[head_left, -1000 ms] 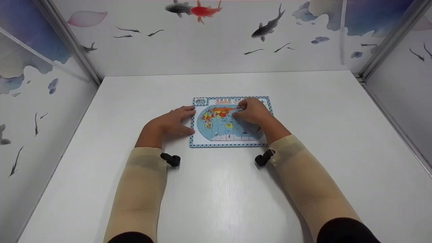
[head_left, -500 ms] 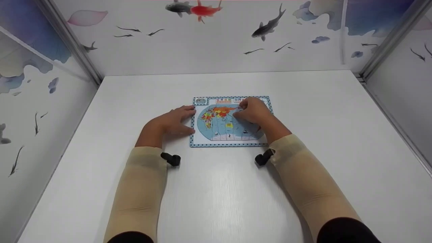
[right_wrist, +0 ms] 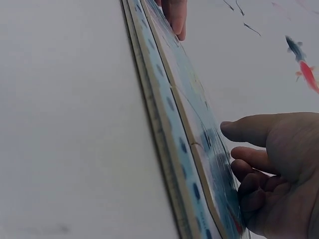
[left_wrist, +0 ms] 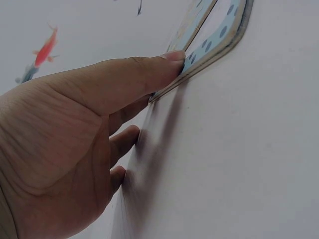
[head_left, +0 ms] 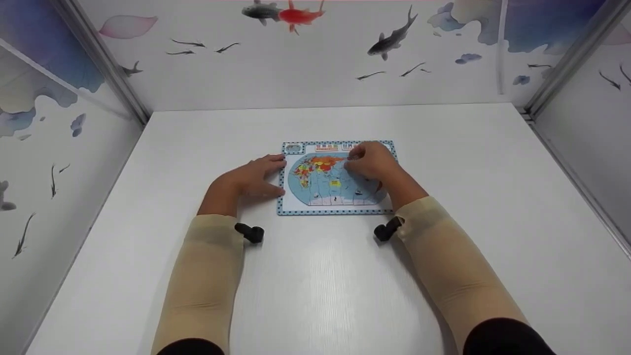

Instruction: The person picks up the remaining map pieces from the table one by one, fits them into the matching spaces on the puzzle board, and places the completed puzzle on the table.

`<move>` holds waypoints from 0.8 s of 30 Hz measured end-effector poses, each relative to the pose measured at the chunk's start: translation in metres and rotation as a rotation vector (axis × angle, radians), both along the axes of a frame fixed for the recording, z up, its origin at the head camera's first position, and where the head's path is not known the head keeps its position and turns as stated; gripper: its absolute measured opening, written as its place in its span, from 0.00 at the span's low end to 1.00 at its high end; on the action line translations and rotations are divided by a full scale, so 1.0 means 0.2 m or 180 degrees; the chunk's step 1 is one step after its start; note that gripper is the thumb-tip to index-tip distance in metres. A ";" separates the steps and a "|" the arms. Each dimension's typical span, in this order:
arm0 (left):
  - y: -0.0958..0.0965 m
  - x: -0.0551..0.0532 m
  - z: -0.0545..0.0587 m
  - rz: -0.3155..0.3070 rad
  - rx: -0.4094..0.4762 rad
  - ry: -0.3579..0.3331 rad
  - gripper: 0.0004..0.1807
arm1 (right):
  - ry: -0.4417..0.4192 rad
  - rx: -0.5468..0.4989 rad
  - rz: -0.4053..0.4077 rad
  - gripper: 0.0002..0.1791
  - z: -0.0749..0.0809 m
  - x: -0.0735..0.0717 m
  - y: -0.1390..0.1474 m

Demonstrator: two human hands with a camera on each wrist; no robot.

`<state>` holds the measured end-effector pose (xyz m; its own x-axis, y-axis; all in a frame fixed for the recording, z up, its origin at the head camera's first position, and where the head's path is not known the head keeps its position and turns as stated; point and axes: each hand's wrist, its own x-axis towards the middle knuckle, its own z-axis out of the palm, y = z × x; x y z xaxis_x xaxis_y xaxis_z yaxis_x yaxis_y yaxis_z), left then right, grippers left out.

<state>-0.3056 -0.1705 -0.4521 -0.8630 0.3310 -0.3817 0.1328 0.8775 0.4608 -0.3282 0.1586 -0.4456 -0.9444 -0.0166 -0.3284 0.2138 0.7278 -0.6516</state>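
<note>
A world map jigsaw puzzle (head_left: 325,192) in a blue dotted frame lies flat on the white table. My left hand (head_left: 254,177) rests at its left edge, fingers loosely spread. In the left wrist view, the thumb of that hand (left_wrist: 75,129) lies on the dotted border, while other fingertips touch the table. Over the map's upper right is my right hand (head_left: 372,160), covering part of the print. The right wrist view shows this hand (right_wrist: 284,164) with thumb and index finger apart, the other fingers bent close to the map surface, and nothing visible between them.
White panels (head_left: 315,74) printed with fish stand behind and on both sides of the table (head_left: 315,286). A small black camera mount (head_left: 251,232) is on the left sleeve's cuff, another black mount (head_left: 387,230) on the right one.
My right hand has shifted very slightly to the right over the map, its thumb drawn back a little. The left hand and the puzzle have stayed put.
</note>
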 end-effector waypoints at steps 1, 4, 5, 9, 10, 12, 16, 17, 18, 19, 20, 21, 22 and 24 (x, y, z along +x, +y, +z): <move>0.00 0.00 0.00 0.0000 -0.0004 0.0000 0.51 | 0.0001 -0.0013 -0.0001 0.23 0.00 0.00 0.00; 0.00 0.00 0.00 -0.0020 -0.0012 0.0012 0.51 | 0.0079 0.0026 0.0072 0.19 0.00 0.00 0.00; 0.00 0.00 0.00 -0.0019 -0.0018 0.0014 0.51 | 0.0099 0.0035 0.0091 0.18 0.00 0.00 0.00; 0.00 0.00 0.00 -0.0021 -0.0037 0.0026 0.52 | 0.0130 0.0048 0.0133 0.18 0.00 0.00 0.01; 0.00 0.00 0.00 -0.0019 -0.0038 0.0031 0.52 | 0.0120 0.0032 0.0134 0.19 0.01 0.00 0.01; 0.00 -0.01 -0.01 -0.0021 -0.0040 0.0030 0.52 | 0.0108 -0.0002 0.0115 0.19 0.01 0.00 0.01; 0.00 -0.01 -0.01 -0.0043 -0.0022 0.0039 0.51 | 0.0167 -0.0110 0.0072 0.22 0.03 0.00 0.02; 0.00 -0.01 -0.01 -0.0042 -0.0013 0.0039 0.51 | 0.0206 -0.0129 0.0062 0.22 0.03 0.00 0.02; 0.00 -0.01 -0.01 -0.0041 -0.0005 0.0041 0.51 | 0.0244 -0.0156 0.0062 0.23 0.04 -0.01 0.03; 0.00 -0.01 -0.01 -0.0039 0.0002 0.0046 0.51 | 0.0274 -0.0178 0.0063 0.23 0.05 -0.01 0.03; 0.00 -0.01 -0.01 -0.0036 0.0005 0.0051 0.51 | 0.0304 -0.0197 0.0070 0.23 0.06 -0.01 0.04; 0.00 -0.01 -0.01 -0.0037 0.0007 0.0056 0.51 | 0.0328 -0.0206 0.0066 0.23 0.07 -0.01 0.04; 0.00 -0.01 -0.01 -0.0036 0.0011 0.0058 0.51 | 0.0351 -0.0217 0.0070 0.23 0.08 -0.02 0.05; 0.00 -0.01 -0.02 -0.0046 0.0007 0.0060 0.51 | 0.0386 -0.0248 0.0083 0.22 0.10 -0.02 0.07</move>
